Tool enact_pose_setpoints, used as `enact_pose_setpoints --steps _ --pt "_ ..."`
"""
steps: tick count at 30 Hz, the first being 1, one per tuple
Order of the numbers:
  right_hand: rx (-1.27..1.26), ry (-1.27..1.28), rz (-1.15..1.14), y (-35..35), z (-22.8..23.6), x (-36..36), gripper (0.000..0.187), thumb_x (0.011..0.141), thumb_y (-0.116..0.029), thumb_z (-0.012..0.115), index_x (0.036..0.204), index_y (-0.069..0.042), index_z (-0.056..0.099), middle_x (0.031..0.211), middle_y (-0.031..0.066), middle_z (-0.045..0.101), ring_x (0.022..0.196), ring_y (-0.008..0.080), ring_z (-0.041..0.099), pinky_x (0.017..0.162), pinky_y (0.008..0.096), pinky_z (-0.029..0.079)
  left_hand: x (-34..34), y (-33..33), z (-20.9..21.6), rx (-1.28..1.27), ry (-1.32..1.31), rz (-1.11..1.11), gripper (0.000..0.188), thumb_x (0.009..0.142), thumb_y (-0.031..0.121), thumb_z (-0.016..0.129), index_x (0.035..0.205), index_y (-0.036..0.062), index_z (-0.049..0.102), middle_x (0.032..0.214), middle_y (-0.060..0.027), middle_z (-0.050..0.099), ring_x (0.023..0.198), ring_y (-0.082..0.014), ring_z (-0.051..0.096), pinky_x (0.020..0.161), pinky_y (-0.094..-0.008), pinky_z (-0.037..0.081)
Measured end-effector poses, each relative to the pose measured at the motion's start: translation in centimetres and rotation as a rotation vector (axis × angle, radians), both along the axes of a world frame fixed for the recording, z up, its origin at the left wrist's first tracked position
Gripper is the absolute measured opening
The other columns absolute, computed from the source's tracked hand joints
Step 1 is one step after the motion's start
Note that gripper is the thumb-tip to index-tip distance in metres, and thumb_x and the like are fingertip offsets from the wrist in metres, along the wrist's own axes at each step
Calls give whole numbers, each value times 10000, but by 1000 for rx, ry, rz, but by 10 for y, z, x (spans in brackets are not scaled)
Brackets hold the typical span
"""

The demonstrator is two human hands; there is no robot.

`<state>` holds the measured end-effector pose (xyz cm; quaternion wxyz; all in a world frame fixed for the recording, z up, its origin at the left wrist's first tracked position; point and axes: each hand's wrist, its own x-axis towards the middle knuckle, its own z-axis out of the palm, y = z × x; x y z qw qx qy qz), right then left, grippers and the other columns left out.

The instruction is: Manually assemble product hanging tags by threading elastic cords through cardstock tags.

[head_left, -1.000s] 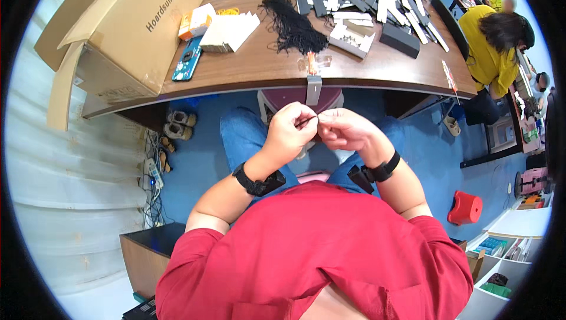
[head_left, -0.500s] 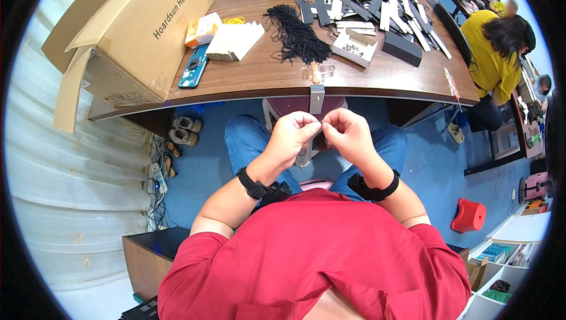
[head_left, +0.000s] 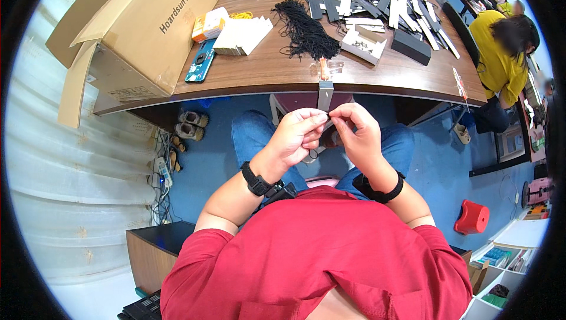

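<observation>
My left hand (head_left: 302, 134) and my right hand (head_left: 359, 134) meet in front of the table edge, above my lap. Thumb and forefinger of each are pinched together on a thin black cord (head_left: 328, 117), most of which the fingers hide. A dark loop seems to hang below the left fingers. Just beyond them a grey block-like piece (head_left: 325, 97) juts from the table edge, with an orange-and-clear fitting (head_left: 323, 70) behind it. A bundle of black cords (head_left: 302, 31) lies farther back. Beside it is an open white box (head_left: 364, 46) of small dark pieces.
On the wooden table (head_left: 247, 78) stand a large cardboard box (head_left: 159, 31), a stack of white cards (head_left: 243, 37), a blue packet (head_left: 201, 61), a black box (head_left: 411, 47) and a heap of black and white strips (head_left: 377, 4). At the right sits a person in yellow (head_left: 498, 54); a red stool (head_left: 471, 217) stands on the floor.
The fingertips have shifted their pinch; my left fingers are more curled and the right hand has risen slightly. A bit of black now shows between them. The whole view has shifted a little.
</observation>
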<state>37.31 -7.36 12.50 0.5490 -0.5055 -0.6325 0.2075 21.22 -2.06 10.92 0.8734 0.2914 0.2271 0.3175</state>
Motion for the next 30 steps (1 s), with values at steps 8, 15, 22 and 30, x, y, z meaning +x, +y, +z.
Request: enact_pose_setpoints --steps 8,15,22,30 --pt "80 -111 55 4 6 6 121 773 29 651 881 -23 631 825 86 624 733 188 611 614 267 472 0 -3 3 37 30 48 91 911 123 582 930 39 611 707 -5 578 442 -16 352 415 -163 285" --pt "251 -318 7 7 9 10 163 695 56 686 832 -11 631 807 103 632 749 234 633 653 290 501 2 -7 7 248 236 150 95 877 113 631 917 26 638 702 5 578 466 -21 383 424 -166 290" --pt "-121 -38 108 0 8 17 58 765 -2 654 809 -18 619 753 34 614 648 112 583 572 235 466 8 -15 12 616 377 226 94 872 114 636 905 27 655 731 25 594 561 -26 473 475 -181 363" --pt "-346 485 262 -3 1 17 43 835 -46 632 859 -22 605 738 -47 575 644 7 500 560 164 413 7 -19 22 649 425 169 107 891 81 589 946 19 655 743 27 600 604 -21 501 519 -175 397"
